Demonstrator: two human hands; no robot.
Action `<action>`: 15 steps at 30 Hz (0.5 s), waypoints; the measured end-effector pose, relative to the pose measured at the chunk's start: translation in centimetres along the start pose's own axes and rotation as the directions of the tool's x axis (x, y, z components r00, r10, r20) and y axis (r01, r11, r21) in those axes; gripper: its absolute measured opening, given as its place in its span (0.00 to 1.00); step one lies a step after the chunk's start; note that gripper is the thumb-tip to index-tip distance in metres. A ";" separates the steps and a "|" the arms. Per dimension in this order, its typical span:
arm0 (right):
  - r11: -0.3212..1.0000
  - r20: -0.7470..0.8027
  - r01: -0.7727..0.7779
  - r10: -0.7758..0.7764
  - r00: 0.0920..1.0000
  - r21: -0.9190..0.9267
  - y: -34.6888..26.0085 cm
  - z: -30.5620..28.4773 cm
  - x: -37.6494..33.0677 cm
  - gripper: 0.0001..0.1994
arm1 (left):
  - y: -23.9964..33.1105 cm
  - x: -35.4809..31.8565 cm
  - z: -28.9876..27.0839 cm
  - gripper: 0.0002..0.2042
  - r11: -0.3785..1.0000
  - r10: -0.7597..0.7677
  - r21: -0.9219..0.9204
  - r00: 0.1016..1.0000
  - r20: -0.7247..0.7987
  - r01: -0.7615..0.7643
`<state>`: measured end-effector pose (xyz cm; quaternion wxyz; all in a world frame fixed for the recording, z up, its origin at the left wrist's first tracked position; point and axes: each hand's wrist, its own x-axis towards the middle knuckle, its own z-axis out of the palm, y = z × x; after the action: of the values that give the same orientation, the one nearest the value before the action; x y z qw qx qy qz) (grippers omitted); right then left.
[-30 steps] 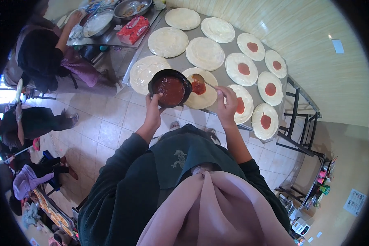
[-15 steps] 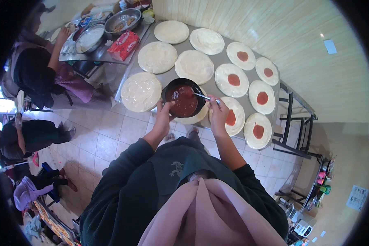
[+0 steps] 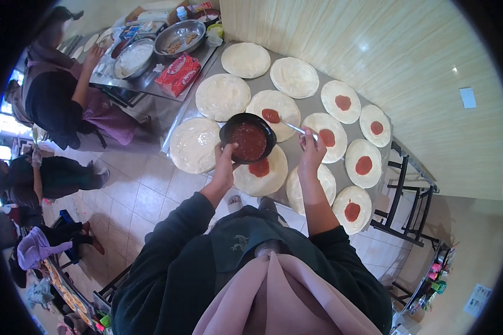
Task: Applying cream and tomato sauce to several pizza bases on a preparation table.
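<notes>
My left hand grips the near left side of a black bowl, its thumb over the rim. Red sauce lies inside it. In my right hand is a metal spoon, closed in the fingers by its handle. The spoon's end meets a red patch of sauce at a pale dough round beyond the bowl; whether that sauce is in the spoon or on the dough I cannot tell. Nearer me, another dough round carries sauce, partly hidden by the bowl.
Several dough rounds cover the metal table; those on the right bear red spots, those at far left are plain. A side table holds a red package and metal bowls. A co-worker stands left; a wall borders the far side.
The spoon has come out of the bowl and over the dough round beyond it. My right hand has moved slightly right. Sauce now shows on the round nearest me, by the bowl.
</notes>
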<state>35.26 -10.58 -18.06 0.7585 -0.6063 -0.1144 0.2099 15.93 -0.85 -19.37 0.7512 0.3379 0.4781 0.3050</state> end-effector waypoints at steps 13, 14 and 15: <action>0.466 0.479 0.743 -0.570 0.668 -0.481 -3.4 0.5 0.8 0.07 | 1.0 0.7 1.1 0.28 1.000 0.005 0.016 1.000 -0.028 -0.004; 0.464 0.479 0.742 -0.569 0.669 -0.485 -4.0 0.5 0.1 0.07 | 1.0 0.7 1.2 0.30 1.000 0.006 0.030 1.000 -0.019 -0.005; 0.413 0.541 0.777 -0.560 0.627 -0.474 -4.6 0.4 -0.5 0.06 | 1.1 0.7 1.5 0.32 0.999 0.009 0.044 1.000 -0.008 -0.009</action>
<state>35.44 -11.27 -13.48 0.4763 -0.6969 -0.5297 -0.0831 17.37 -0.02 -18.38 0.7403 0.3552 0.4861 0.2990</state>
